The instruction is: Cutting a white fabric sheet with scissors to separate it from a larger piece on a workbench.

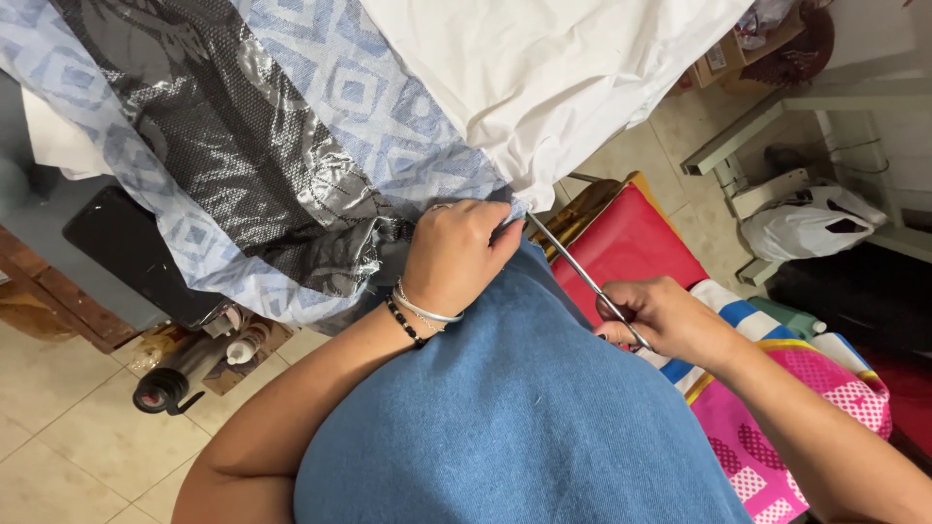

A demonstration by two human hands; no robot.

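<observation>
My left hand [454, 254] pinches the edge of a blue patterned fabric [374, 107] that carries a shiny black panel [233, 146], right at the fabric's lower corner. My right hand [670, 320] grips a pair of metal scissors [573, 264], whose blades point up and left to the pinched corner beside my left fingers. Bracelets, silver and black beaded, circle my left wrist. A white cloth [553, 68] lies over the blue fabric at the top. My blue denim lap [505, 417] fills the foreground below both hands.
A red cushion [631, 243] and a striped pink and blue cloth [777, 388] lie to the right. A white bag [811, 223] sits by a table frame [748, 136]. Wooden furniture with a black roller [180, 374] stands at left on a tiled floor [58, 446].
</observation>
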